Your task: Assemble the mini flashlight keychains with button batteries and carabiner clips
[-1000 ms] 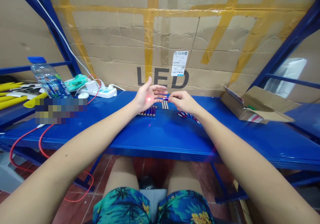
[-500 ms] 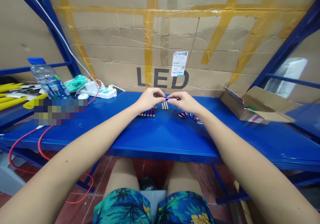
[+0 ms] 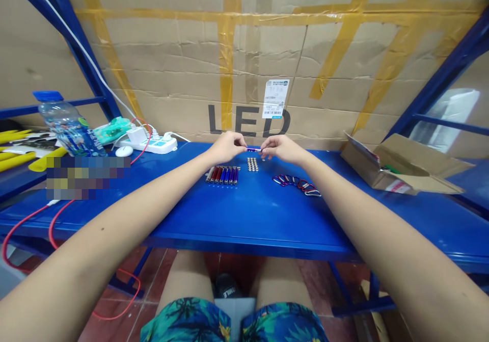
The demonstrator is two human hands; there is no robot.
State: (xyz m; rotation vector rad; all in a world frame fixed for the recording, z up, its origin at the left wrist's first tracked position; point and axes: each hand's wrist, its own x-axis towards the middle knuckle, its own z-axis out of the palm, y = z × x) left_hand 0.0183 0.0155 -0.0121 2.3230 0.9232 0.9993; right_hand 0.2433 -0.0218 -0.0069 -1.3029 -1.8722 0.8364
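Above the far side of the blue table, my left hand pinches one end of a small purple flashlight, a slim metal tube held level. The fingertips of my right hand close on its other end. Below and left of the tube lies a row of similar red, blue and purple flashlights with silvery ends. Button cells stand in a small block just under the held tube. Several red, blue and silver carabiners lie in a curved row below my right hand.
An open cardboard box sits at the right. To the left are a water bottle, a white power strip, a red cable and yellow-handled items. A large carton marked LED stands behind the blue table.
My fingers have spread toward the tube's ends, showing more of its purple body. The view has shifted slightly, and the flashlight row and button cells show more fully.
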